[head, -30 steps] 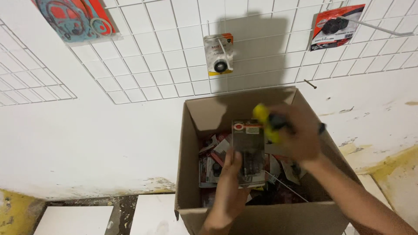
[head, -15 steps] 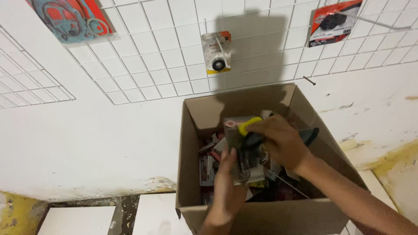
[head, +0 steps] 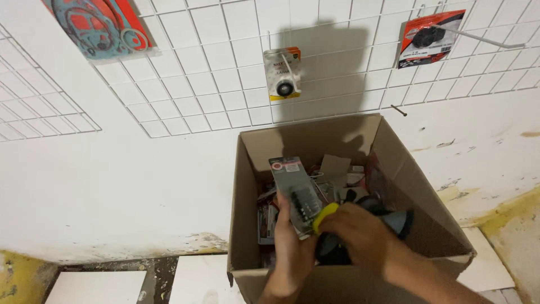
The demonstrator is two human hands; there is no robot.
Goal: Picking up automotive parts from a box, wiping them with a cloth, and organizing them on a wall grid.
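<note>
An open cardboard box (head: 250,186) stands against a white wall, filled with several packaged parts. My left hand (head: 289,236) reaches into it and holds a long grey blister pack (head: 293,188) upright. My right hand (head: 360,231) is low over the box's front, closed around a tool with a yellow handle (head: 324,215) and a dark body. Both hands touch near the pack's lower end.
A white wire grid (head: 225,84) on the wall carries hanging packs: a small yellow-edged pack (head: 282,73), a red and black pack (head: 426,38) on a hook, and a round gasket pack (head: 98,25). White floor tiles (head: 95,284) lie at lower left.
My right hand with the yellow-handled tool has dropped from above the pack down to the front of the box. The left hand kept the blister pack upright.
</note>
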